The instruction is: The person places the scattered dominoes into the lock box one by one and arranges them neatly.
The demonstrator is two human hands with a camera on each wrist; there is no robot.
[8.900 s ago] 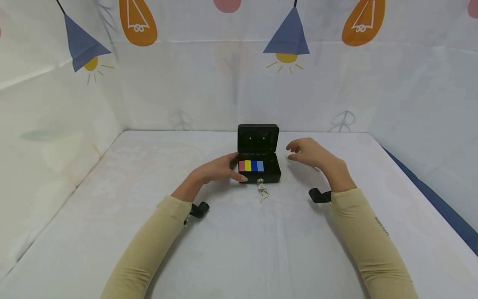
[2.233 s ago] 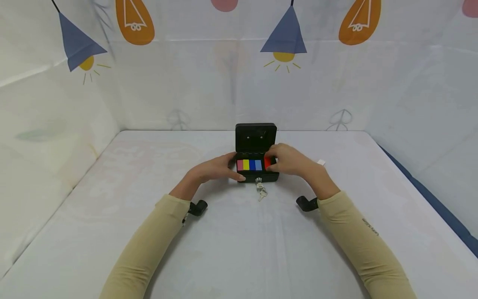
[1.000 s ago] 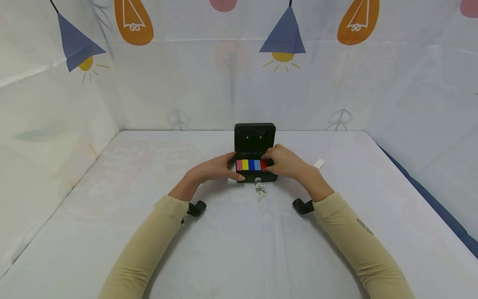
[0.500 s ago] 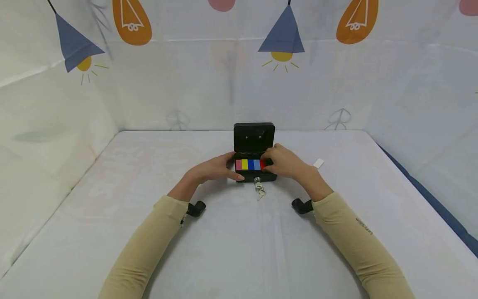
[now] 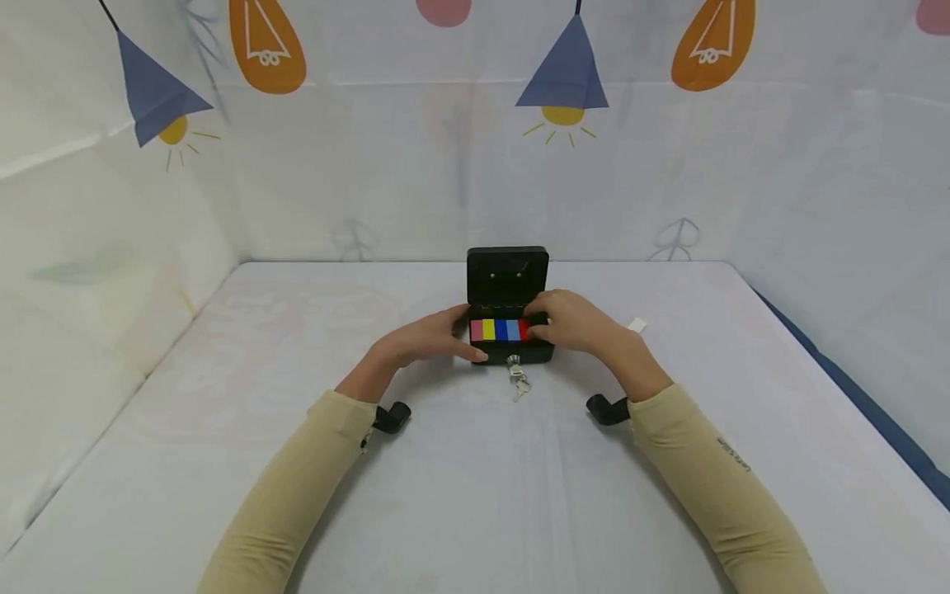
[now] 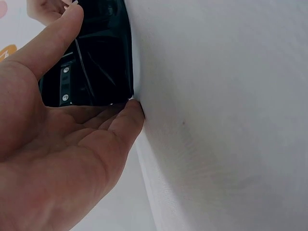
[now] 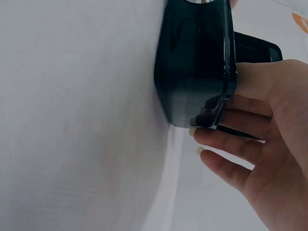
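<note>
A black cash box (image 5: pixel 512 353) stands on the table with its lid (image 5: pixel 508 276) raised. Pink (image 5: pixel 477 330), yellow (image 5: pixel 489 330), dark blue (image 5: pixel 501 330) and light blue (image 5: pixel 514 330) blocks sit side by side inside, with a red block (image 5: pixel 523 327) at their right. My left hand (image 5: pixel 426 339) holds the box's left end, thumb at the front. In the left wrist view, its fingers (image 6: pixel 126 126) lie along that end. My right hand (image 5: pixel 575 322) reaches over the right end, thumb and fingertips at the red block. The right wrist view hides that contact behind the box wall.
Keys (image 5: pixel 519 381) hang from the lock at the box's front. A small white piece (image 5: pixel 637 325) lies beside my right wrist. The white tabletop (image 5: pixel 475 487) extends in front, and a printed cloth wall (image 5: pixel 356 173) stands behind.
My right hand came from beside the box with the red block, then slid it left against the light blue one. Just now that hand has shifted slightly right. My left hand has stayed put.
</note>
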